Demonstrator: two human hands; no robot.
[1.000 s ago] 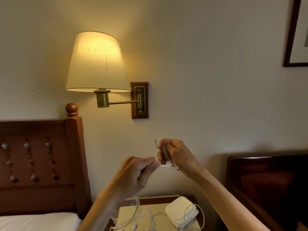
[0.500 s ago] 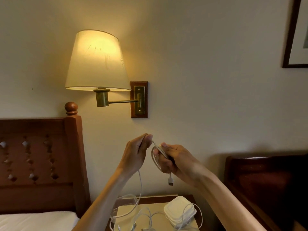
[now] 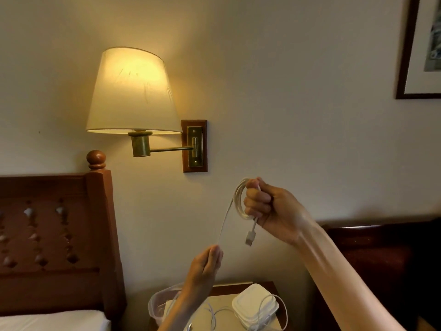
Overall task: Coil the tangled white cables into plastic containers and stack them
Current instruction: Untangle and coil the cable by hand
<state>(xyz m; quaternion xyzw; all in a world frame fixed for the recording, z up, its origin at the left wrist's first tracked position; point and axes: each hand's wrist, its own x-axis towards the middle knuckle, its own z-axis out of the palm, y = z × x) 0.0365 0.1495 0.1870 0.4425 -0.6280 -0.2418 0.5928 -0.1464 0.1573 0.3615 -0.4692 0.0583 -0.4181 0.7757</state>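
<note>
Framed picture cut by right edge, clear container (contents unclear) behind left forearm

Lit wall lamp on wood plaque, carved wooden headboard, white pillow, framed picture

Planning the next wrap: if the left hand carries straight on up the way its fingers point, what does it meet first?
Probably the cable's dangling USB plug, then the coil in the right hand, above the left hand; depth unclear.
</note>
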